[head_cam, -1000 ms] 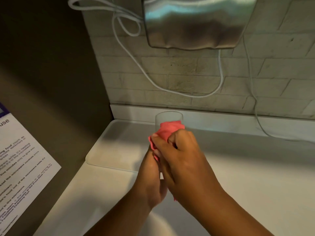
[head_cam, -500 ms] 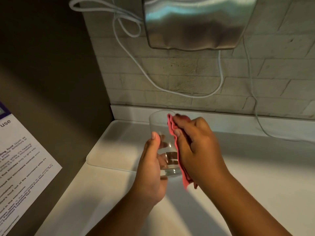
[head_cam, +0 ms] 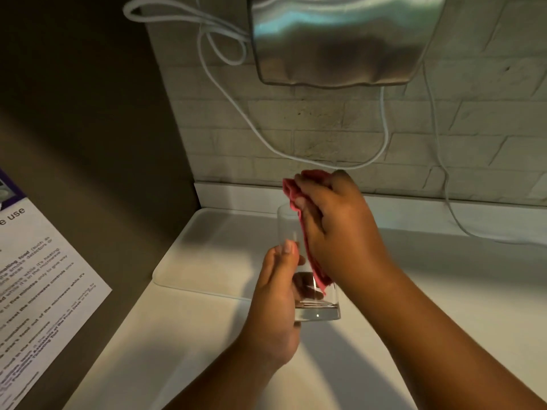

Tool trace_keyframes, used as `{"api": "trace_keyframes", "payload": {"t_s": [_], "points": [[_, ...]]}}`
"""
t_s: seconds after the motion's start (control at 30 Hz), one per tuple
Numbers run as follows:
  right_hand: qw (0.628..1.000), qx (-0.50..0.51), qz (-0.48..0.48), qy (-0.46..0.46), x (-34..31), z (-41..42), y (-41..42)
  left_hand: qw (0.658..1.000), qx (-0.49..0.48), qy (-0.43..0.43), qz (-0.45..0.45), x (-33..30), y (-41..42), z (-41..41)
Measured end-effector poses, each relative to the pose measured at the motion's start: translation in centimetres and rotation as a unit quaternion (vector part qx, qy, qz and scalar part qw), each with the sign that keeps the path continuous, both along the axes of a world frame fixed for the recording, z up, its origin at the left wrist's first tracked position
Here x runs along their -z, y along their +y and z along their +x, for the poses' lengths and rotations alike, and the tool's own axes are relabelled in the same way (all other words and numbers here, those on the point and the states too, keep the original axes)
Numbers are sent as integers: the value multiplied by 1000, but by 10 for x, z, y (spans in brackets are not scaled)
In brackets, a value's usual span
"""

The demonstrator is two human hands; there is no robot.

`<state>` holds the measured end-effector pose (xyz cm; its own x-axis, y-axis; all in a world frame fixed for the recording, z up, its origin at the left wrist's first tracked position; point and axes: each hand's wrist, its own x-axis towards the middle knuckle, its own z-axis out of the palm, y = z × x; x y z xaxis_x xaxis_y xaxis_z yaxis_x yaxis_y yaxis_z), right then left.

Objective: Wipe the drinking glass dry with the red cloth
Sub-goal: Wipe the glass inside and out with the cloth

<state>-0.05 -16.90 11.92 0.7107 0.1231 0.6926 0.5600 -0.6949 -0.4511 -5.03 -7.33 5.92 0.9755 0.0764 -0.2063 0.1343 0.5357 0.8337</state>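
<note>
White counter (head_cam: 444, 291) runs under a pale brick wall (head_cam: 488, 119), with a dark panel on the left. Lowest left, a printed notice (head_cam: 44, 291) lies slanted against that panel; its small text is too blurred to read. Next comes a shallow white tray (head_cam: 207, 255) set into the corner. Above the counter, the left hand (head_cam: 278, 303) is wrapped around the lower part of the drinking glass (head_cam: 318, 312), thumb up along its side, holding it upright in the air. The right hand (head_cam: 340, 229) presses the red cloth (head_cam: 296, 199) flat against the glass's right side, from rim to near the base. Overhead hangs a steel dryer (head_cam: 337, 39), white cables (head_cam: 231, 102) looping beneath it.
</note>
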Motion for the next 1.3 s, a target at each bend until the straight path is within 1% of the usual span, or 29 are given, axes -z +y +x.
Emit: {"api": "trace_keyframes", "payload": {"t_s": [0.1,0.23,0.37,0.5,0.53,0.6,0.67,0.7,0.77,0.8,0.9,1.07,1.2,1.3], "points": [[1000,16,21,-1,2,9,-1,1000,6,-23,9,-4,1,0],[998,21,59,3,12,10,-5,1000,8,-15,-7,0,2,0],[997,26,69,-5,18,11,-9,999,29,-11,-16,-1,3,-2],[996,30,83,14,25,-1,-17,999,5,-32,-15,-5,14,11],[994,35,106,16,27,-6,-21,999,2,-44,-8,-8,18,16],[977,35,208,21,27,-14,-31,999,0,-54,-1,-12,25,23],[942,-15,328,62,22,-21,-41,999,2,-44,1,-9,29,26],[923,-52,371,86,20,-24,-44,999,3,-36,1,-6,31,26],[892,-109,423,118,16,-29,-47,1000,11,-21,-19,1,33,27],[882,-124,437,126,15,-31,-48,999,16,-16,-37,3,33,27],[880,-116,439,138,18,-31,-51,996,32,-18,-76,3,33,27],[895,-93,410,147,27,-31,-53,996,39,-35,-71,1,30,29],[897,-88,408,147,26,-32,-53,990,56,-15,-129,3,32,28],[902,-85,397,148,26,-35,-52,991,55,-10,-123,6,32,26]]}}
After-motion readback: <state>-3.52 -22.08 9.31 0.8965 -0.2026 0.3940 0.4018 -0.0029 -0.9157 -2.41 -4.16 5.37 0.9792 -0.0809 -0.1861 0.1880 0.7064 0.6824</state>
